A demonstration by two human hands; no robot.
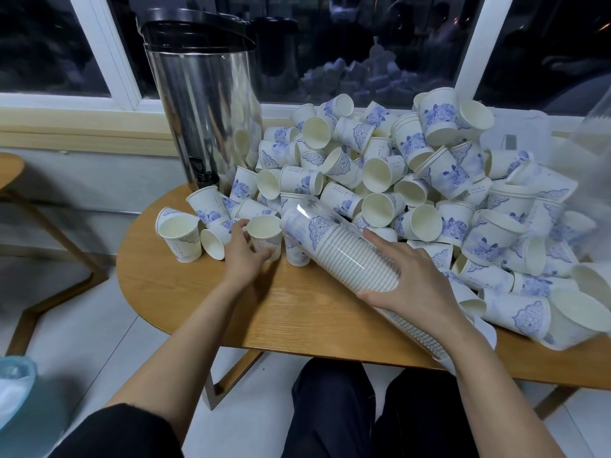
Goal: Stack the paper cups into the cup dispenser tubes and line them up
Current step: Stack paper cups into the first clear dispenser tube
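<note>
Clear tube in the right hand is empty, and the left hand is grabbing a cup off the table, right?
Not quite. The head view shows the clear tube in the right hand is not empty: a stack of paper cups sits nested inside it. The left hand is grabbing a cup off the table, as you said.

1. Overall level: moderate to dim. Light is even, cool and indoor, falling from above.
2. Window [363, 44], 10 to 2 o'clock: dark outside. The glass faintly reflects the cups [429, 180] at 12 to 1 o'clock.
3. Urn [205, 110], 11 o'clock: bright vertical streaks and mirrored cups on the steel.
4. Tube [330, 223], centre: pale glare lines on the clear wall.
5. Table [297, 312]: soft-edged, faint shadows beneath the cups.
6. Distortion: window frames lean outward at 10 and 2 o'clock.
7. Blur: heavy smear at 3 o'clock. Bag [13, 385], 8 o'clock, is soft. Centre is sharp.
</note>
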